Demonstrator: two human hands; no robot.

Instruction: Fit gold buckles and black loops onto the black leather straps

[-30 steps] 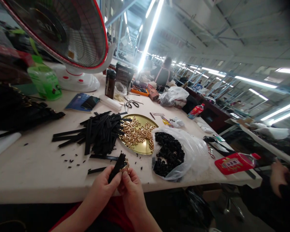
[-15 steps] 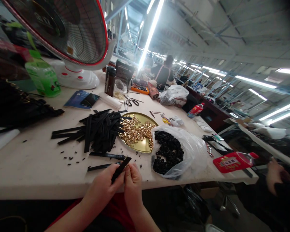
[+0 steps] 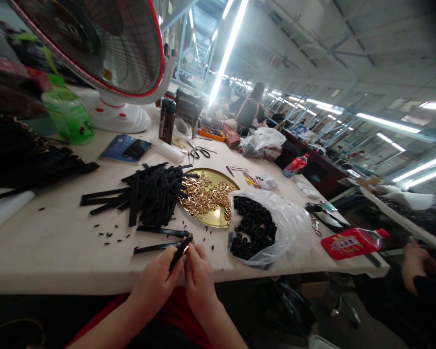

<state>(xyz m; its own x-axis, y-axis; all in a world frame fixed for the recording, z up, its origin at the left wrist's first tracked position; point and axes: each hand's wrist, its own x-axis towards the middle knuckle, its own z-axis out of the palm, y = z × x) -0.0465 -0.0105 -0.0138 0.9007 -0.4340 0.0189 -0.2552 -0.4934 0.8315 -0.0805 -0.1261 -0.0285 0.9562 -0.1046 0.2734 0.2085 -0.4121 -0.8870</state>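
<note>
My left hand (image 3: 160,276) is closed round a short black strap (image 3: 180,253), which slants up between thumb and fingers. Against it, my right hand (image 3: 199,271) is pinched at the strap's edge, with a glint of a small gold buckle (image 3: 187,248) at its fingertips. Just beyond the hands lie two black straps (image 3: 160,247) with fittings at their right ends. A pile of loose black straps (image 3: 154,196) is farther back. Beside it a gold round tray (image 3: 218,178) bears many gold buckles (image 3: 203,198). To the right, a clear plastic bag (image 3: 292,228) holds small black parts (image 3: 252,228).
A white fan (image 3: 121,118) stands back left, near a green pouch (image 3: 67,116) and a blue booklet (image 3: 118,148). Scissors (image 3: 199,152) and a dark bottle (image 3: 166,121) are behind the tray. A red bottle (image 3: 352,244) lies near the right edge, close to another person's hand (image 3: 416,264).
The black strap in my left hand has tipped lower and its end has come down toward my right fingertips, where gold now shows. The view has shifted slightly.
</note>
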